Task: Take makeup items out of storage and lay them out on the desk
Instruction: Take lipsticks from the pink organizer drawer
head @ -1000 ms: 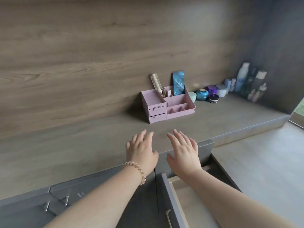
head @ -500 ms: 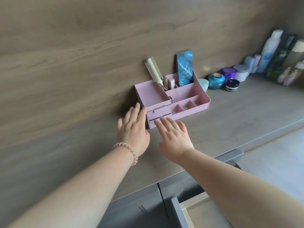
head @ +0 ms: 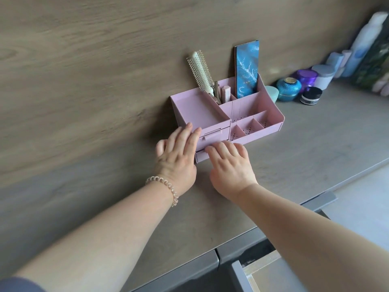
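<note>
A pink organiser (head: 261, 106) with two small front drawers stands on the desk (head: 305, 144) against the wood wall. A hairbrush (head: 200, 70), a blue palette (head: 246, 69) and a few small sticks (head: 225, 93) stand upright in its back compartments. My left hand (head: 179, 157) lies flat against the organiser's left front corner, fingers touching the upper drawer (head: 212, 134). My right hand (head: 231, 165) rests on the lower drawer's front, fingers bent over it and hiding most of it. Whether the fingers grip the drawer handle is hidden.
Jars stand to the organiser's right: a teal jar (head: 288, 88), a purple jar (head: 306, 77), a black jar (head: 311, 95), a white jar (head: 323, 76). Tall bottles (head: 366, 41) line the far right. A desk drawer (head: 265, 272) hangs open below the front edge.
Both hands have travelled forward from the desk's front edge to the pink organiser and now touch its drawers. My view has moved closer to the organiser.
</note>
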{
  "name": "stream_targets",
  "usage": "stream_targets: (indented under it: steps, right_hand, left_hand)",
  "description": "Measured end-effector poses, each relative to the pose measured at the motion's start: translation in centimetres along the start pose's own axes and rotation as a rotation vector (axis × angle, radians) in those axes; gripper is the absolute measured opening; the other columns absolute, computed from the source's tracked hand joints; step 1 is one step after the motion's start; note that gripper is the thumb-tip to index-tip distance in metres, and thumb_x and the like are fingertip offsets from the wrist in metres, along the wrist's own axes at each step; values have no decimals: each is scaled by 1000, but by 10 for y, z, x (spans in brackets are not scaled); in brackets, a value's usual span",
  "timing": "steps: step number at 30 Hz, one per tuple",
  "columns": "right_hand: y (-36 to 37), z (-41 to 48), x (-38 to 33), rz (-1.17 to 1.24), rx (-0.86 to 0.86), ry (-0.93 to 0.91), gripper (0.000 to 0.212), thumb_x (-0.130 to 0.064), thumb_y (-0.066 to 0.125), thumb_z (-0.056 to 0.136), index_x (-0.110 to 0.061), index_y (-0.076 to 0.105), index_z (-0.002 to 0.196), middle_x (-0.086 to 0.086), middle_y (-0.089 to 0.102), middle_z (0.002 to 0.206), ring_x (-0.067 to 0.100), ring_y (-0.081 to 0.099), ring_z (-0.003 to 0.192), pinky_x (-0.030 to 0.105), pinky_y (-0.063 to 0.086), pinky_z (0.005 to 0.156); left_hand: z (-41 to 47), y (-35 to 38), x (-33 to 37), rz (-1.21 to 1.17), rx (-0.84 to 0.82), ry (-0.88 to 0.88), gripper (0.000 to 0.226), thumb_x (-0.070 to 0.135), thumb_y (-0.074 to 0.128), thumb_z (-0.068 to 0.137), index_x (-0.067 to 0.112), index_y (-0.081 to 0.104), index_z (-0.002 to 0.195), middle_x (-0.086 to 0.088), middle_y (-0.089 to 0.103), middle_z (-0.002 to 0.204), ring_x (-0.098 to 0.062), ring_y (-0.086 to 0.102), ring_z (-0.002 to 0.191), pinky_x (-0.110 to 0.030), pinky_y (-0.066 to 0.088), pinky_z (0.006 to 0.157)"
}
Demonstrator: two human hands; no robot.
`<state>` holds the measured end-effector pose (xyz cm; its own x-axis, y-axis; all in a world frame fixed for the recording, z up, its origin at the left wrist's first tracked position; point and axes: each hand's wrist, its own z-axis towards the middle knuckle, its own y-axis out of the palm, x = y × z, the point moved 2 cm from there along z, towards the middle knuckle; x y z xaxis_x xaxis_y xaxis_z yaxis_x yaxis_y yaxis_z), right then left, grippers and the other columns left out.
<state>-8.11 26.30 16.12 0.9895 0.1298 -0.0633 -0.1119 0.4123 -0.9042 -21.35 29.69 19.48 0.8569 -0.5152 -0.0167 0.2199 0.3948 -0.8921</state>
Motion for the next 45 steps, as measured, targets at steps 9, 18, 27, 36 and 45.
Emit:
stream_targets:
  steps: [9,18,27,36,45]
  right_hand:
    - [-9,8,-2,-41,25,13,23,-17,52,57,-14,51,79,6,54,78,30,52,71,36,38,64]
    - [-19,-28,14,-55,7,-56,19,-20,62,62,-20,63,80,-1,59,79,27,56,73,34,35,64]
    - [-26,-30,9,7,82,-12,15,-34,55,78,-25,63,68,-4,57,71,25,58,70,34,29,71]
    - [-46,-62,15,74,37,-47,24,-49,60,79,-26,66,74,-7,58,71,23,58,73,40,35,87]
    - [-34,10,-6,-30,-264,159,16,-39,52,86,-35,57,101,-1,67,82,27,55,94,40,29,85]
  left_hand:
    - [0,-1,-2,-9,-20,23,80,19,48,58,19,35,137,-7,46,142,-21,41,125,-37,28,85]
    - [1,0,-8,9,-37,71,77,11,49,62,16,36,138,-8,45,142,-22,39,129,-38,28,91]
    - [0,-1,-4,22,-69,69,72,16,30,67,12,34,139,-13,44,143,-29,35,136,-43,22,105]
    - [-1,-3,-2,-7,-75,51,70,14,28,69,12,33,139,-13,45,143,-29,37,134,-43,22,104]
    - [-5,-5,3,-31,-99,-4,72,16,26,69,15,28,141,-10,41,146,-27,37,136,-42,22,103]
